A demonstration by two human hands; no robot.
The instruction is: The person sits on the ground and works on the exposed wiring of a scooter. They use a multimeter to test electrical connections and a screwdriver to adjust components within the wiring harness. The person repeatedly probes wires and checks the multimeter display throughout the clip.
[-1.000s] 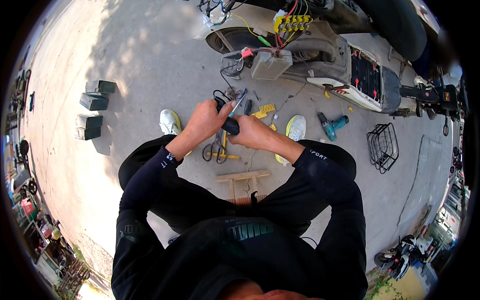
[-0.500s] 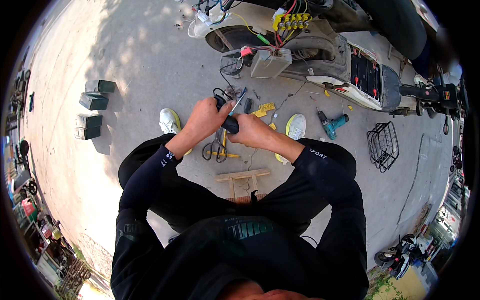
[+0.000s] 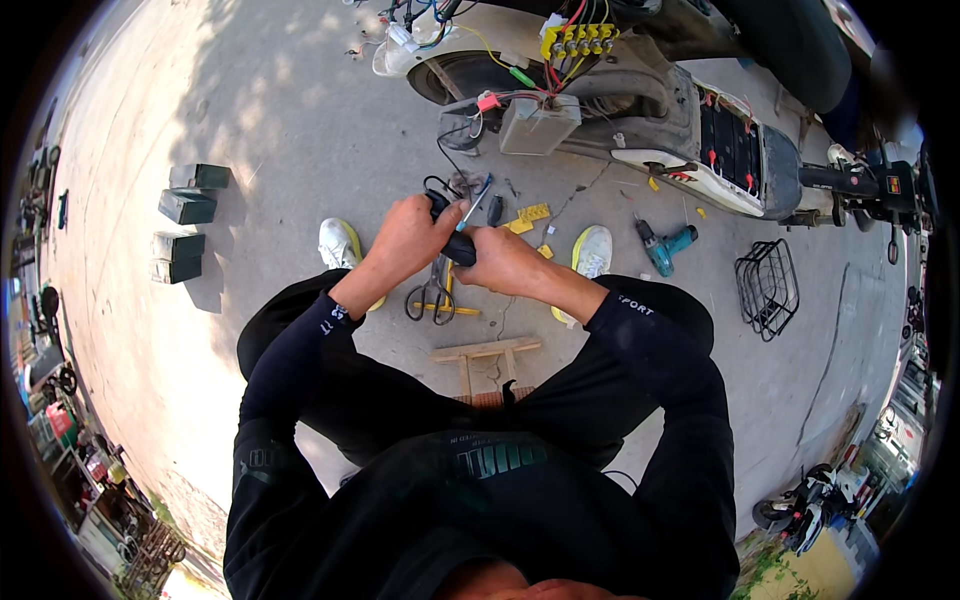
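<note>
In front of my knees, my left hand (image 3: 408, 235) and my right hand (image 3: 508, 264) meet, both with fingers closed. My right hand grips a black rounded piece (image 3: 460, 249). The left is wrapped round a black part (image 3: 438, 205), with a black cable looping near it; I cannot tell whether both are one object. Between the hands a thin pale-blue stick-like tool (image 3: 476, 205) points up and right; which hand bears it is unclear. Just below the hands, scissors (image 3: 430, 298) with dark handles lie on the ground beside a yellow T-shaped tool (image 3: 460, 311).
A partly stripped electric scooter (image 3: 640, 120) stands ahead, with a grey box (image 3: 538, 125), loose wires and a yellow terminal block (image 3: 580, 42). To the right lie a teal drill (image 3: 668, 250) and a black wire basket (image 3: 767, 290). Several dark battery blocks (image 3: 187, 206) sit left. A wooden stool (image 3: 487, 350) is below.
My hands keep almost the same place and grip. The view has shifted very slightly, with the scooter a little farther left and up.
</note>
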